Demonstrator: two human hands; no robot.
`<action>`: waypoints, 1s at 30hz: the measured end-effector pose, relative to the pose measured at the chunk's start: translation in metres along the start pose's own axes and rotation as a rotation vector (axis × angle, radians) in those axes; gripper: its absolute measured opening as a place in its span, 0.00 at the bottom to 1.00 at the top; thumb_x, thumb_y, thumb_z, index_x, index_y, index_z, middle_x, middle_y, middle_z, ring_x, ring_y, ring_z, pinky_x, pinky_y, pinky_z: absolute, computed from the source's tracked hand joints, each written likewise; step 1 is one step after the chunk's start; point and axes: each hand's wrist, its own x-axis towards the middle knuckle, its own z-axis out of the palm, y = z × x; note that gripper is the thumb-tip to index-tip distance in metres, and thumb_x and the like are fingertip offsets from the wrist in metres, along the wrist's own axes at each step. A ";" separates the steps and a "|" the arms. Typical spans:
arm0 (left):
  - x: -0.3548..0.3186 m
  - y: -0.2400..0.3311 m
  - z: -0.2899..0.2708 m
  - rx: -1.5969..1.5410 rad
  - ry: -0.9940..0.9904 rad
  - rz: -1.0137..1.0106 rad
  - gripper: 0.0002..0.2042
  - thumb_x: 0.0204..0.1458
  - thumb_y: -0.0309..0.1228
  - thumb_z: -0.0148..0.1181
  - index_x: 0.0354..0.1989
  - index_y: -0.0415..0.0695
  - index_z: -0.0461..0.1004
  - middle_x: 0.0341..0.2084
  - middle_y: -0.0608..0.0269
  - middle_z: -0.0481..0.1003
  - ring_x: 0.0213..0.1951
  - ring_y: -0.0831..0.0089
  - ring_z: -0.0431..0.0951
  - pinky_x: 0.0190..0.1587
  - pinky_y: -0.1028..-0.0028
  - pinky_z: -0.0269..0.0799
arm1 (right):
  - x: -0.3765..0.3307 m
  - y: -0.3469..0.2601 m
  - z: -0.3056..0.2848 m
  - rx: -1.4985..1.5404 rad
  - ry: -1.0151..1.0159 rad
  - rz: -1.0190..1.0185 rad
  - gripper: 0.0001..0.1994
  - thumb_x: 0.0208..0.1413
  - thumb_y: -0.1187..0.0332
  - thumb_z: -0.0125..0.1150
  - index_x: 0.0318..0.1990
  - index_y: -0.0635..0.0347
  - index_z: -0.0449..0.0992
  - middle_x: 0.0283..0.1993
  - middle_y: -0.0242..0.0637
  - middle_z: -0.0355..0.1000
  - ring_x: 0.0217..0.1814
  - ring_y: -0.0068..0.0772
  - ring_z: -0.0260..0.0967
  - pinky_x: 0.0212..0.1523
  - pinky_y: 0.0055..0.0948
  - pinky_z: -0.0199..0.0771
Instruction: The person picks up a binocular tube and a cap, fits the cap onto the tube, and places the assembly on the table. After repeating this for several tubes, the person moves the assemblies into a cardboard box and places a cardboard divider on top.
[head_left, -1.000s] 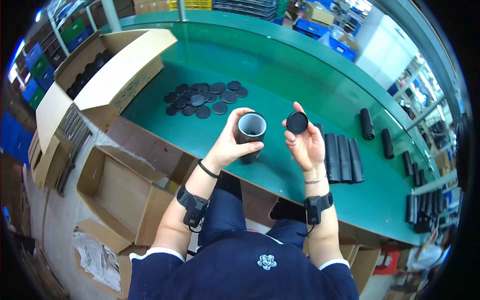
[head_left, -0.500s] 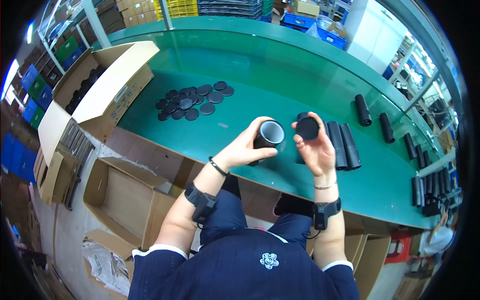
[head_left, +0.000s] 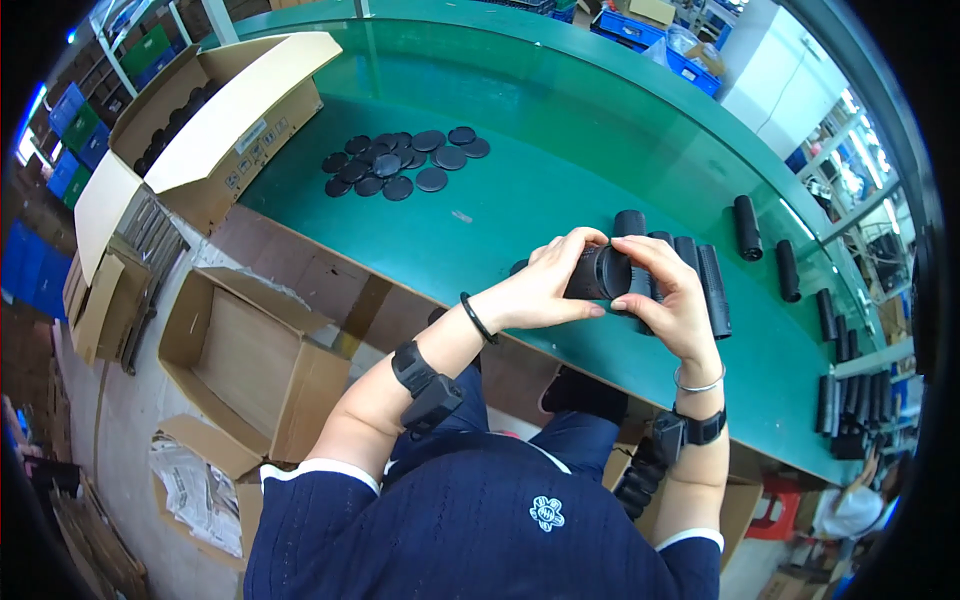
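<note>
My left hand [head_left: 540,288] is wrapped round a black tube [head_left: 587,275], tilted above the near edge of the green table. A round black cap [head_left: 615,273] sits at the tube's right-hand end, pinched between the thumb and fingers of my right hand [head_left: 675,295]. Whether the cap is fully seated cannot be made out. Just behind my right hand lie several long black ribbed tubes [head_left: 713,290], side by side and partly covered by it. Further left on the table is a loose spread of flat black caps [head_left: 431,180].
An open cardboard box [head_left: 250,150] of dark parts stands at the table's left end. More black tubes [head_left: 747,228] are placed along the right side, some bunched [head_left: 868,398] at the far right. Below the table's left edge is an open carton [head_left: 245,375].
My hands have come together and moved right. The cap, held apart from the tube before, is now against its open end. The tube has turned from mouth-up to pointing right.
</note>
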 end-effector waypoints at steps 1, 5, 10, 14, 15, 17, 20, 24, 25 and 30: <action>0.003 -0.003 0.001 -0.028 -0.023 -0.024 0.37 0.46 0.36 0.67 0.64 0.43 0.54 0.56 0.51 0.63 0.61 0.53 0.61 0.64 0.59 0.53 | -0.001 -0.001 0.000 0.012 0.026 0.030 0.30 0.36 0.77 0.71 0.54 0.65 0.73 0.55 0.42 0.70 0.59 0.36 0.66 0.59 0.31 0.65; 0.002 -0.007 0.010 0.111 0.054 0.064 0.37 0.46 0.37 0.66 0.63 0.43 0.54 0.56 0.50 0.62 0.60 0.54 0.61 0.62 0.57 0.53 | -0.005 -0.001 0.003 -0.058 0.077 0.026 0.29 0.35 0.80 0.70 0.53 0.65 0.74 0.55 0.44 0.70 0.59 0.37 0.67 0.60 0.31 0.65; -0.003 0.001 0.014 0.051 0.084 0.059 0.38 0.48 0.46 0.65 0.64 0.41 0.55 0.55 0.50 0.62 0.59 0.53 0.61 0.62 0.58 0.51 | -0.008 -0.006 0.007 -0.114 0.120 0.036 0.28 0.35 0.79 0.71 0.51 0.63 0.76 0.53 0.43 0.72 0.57 0.39 0.69 0.58 0.32 0.67; -0.004 0.006 0.021 0.069 0.134 0.011 0.36 0.52 0.51 0.61 0.61 0.39 0.57 0.54 0.50 0.62 0.58 0.53 0.61 0.62 0.58 0.51 | -0.010 -0.011 0.011 -0.198 0.159 0.035 0.26 0.37 0.78 0.70 0.50 0.60 0.77 0.52 0.42 0.73 0.55 0.41 0.70 0.55 0.33 0.69; -0.003 0.006 0.023 0.084 0.161 0.005 0.35 0.53 0.52 0.59 0.60 0.39 0.58 0.54 0.50 0.63 0.58 0.53 0.61 0.61 0.58 0.51 | -0.011 -0.012 0.011 -0.200 0.156 0.037 0.26 0.37 0.78 0.70 0.50 0.60 0.77 0.52 0.42 0.73 0.55 0.41 0.70 0.55 0.33 0.69; -0.004 0.005 0.027 0.093 0.184 0.011 0.33 0.54 0.51 0.58 0.59 0.39 0.58 0.53 0.50 0.63 0.58 0.53 0.61 0.61 0.58 0.51 | -0.012 -0.012 0.012 -0.202 0.158 0.059 0.26 0.37 0.79 0.69 0.51 0.59 0.77 0.52 0.42 0.73 0.55 0.41 0.70 0.55 0.33 0.69; -0.004 0.005 0.029 0.103 0.201 0.014 0.30 0.55 0.50 0.56 0.58 0.39 0.59 0.52 0.50 0.63 0.58 0.54 0.61 0.61 0.58 0.51 | -0.012 -0.016 0.011 -0.238 0.147 0.051 0.26 0.38 0.79 0.69 0.51 0.59 0.77 0.52 0.42 0.73 0.54 0.41 0.71 0.54 0.32 0.70; -0.005 0.007 0.031 0.104 0.199 -0.005 0.28 0.56 0.48 0.56 0.57 0.40 0.60 0.51 0.50 0.64 0.57 0.54 0.61 0.61 0.57 0.50 | -0.013 -0.022 0.013 -0.266 0.135 0.073 0.26 0.38 0.79 0.69 0.51 0.59 0.77 0.52 0.42 0.73 0.53 0.40 0.71 0.53 0.31 0.71; -0.005 0.007 0.031 0.103 0.196 -0.003 0.28 0.56 0.48 0.56 0.57 0.40 0.60 0.51 0.50 0.64 0.57 0.54 0.61 0.61 0.57 0.50 | -0.013 -0.023 0.014 -0.281 0.139 0.077 0.26 0.38 0.79 0.69 0.51 0.60 0.77 0.52 0.42 0.73 0.53 0.40 0.71 0.52 0.31 0.71; -0.005 0.007 0.030 0.082 0.215 -0.004 0.26 0.56 0.46 0.56 0.56 0.41 0.61 0.51 0.51 0.64 0.57 0.55 0.61 0.60 0.58 0.50 | -0.013 -0.024 0.015 -0.265 0.148 0.065 0.25 0.38 0.79 0.69 0.51 0.61 0.76 0.51 0.42 0.72 0.52 0.41 0.70 0.51 0.32 0.72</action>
